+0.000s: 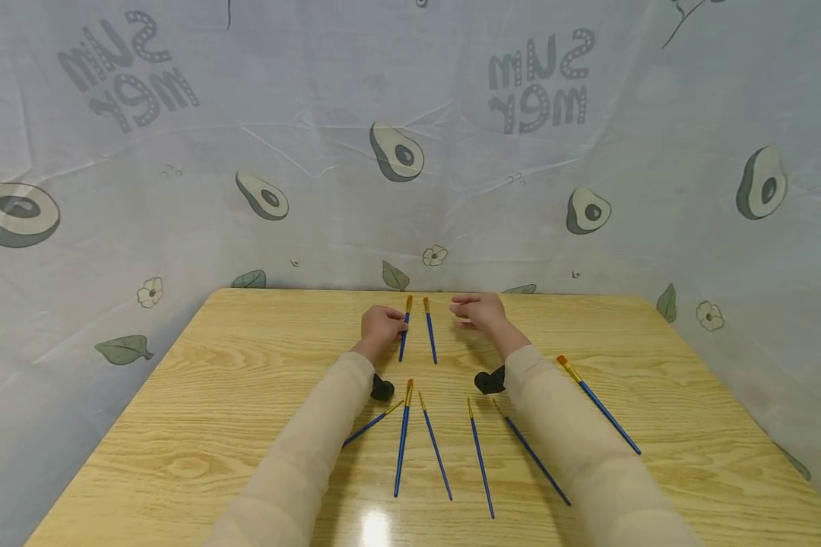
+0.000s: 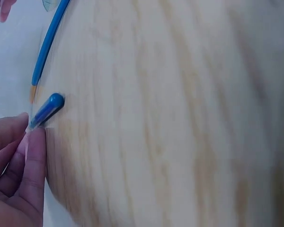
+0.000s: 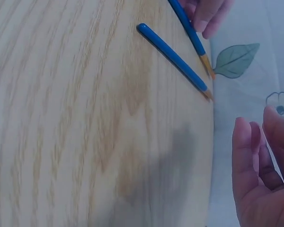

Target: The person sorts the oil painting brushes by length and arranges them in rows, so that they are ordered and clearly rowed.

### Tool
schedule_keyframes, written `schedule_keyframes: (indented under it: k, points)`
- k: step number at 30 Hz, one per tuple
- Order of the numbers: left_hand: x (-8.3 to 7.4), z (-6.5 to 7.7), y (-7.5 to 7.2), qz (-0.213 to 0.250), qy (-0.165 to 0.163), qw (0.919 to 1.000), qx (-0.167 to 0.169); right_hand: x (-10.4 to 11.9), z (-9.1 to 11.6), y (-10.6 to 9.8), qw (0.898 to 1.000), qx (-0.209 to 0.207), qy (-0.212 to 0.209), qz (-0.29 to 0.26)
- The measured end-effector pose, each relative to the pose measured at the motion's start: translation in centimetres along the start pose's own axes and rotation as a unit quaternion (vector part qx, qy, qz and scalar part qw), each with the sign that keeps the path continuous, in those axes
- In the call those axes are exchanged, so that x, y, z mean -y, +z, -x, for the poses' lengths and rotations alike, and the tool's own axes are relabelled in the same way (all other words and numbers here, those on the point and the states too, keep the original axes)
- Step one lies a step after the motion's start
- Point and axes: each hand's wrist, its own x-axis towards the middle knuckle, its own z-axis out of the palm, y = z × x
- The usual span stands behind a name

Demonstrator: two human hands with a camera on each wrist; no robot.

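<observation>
Near the table's far edge, my left hand (image 1: 381, 325) pinches a blue-handled paintbrush (image 1: 403, 346) between thumb and fingers, its bristle end toward the wall. In the left wrist view the fingers (image 2: 35, 156) grip this paintbrush (image 2: 48, 109) near one end. A second blue paintbrush (image 1: 431, 334) lies just right of it on the wood, also visible as a paintbrush (image 3: 173, 57) in the right wrist view. Off to the right, my right hand (image 1: 480, 311) hovers over the table with fingers loosely bent and holding nothing; a gap shows between its thumb and fingers (image 3: 246, 156).
Closer in on the wooden table (image 1: 198, 380) lie several more paintbrushes, among them a flat paintbrush (image 1: 402, 448) and a thin paintbrush (image 1: 480, 456). One wide paintbrush (image 1: 602, 406) rests right of my right forearm. A printed cloth (image 1: 315, 152) hangs behind the table.
</observation>
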Motion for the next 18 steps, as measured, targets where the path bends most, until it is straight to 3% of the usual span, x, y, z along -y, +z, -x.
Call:
schedule_keyframes:
  k: [7,12,18]
  points:
    - [0.3,-0.1,-0.9,-0.040,0.016,0.9990,-0.015,0.4,0.8,-0.6,0.999,0.017,-0.021,0.029]
    - [0.1,0.1,-1.4,0.013,-0.009,0.9997,0.021,0.3,1.7,-1.5,0.998,0.029,-0.021,0.048]
    - [-0.6,1.1,-2.2,0.036,-0.007,0.9981,0.049,0.3,2.7,-3.2,0.997,0.045,-0.031,0.062]
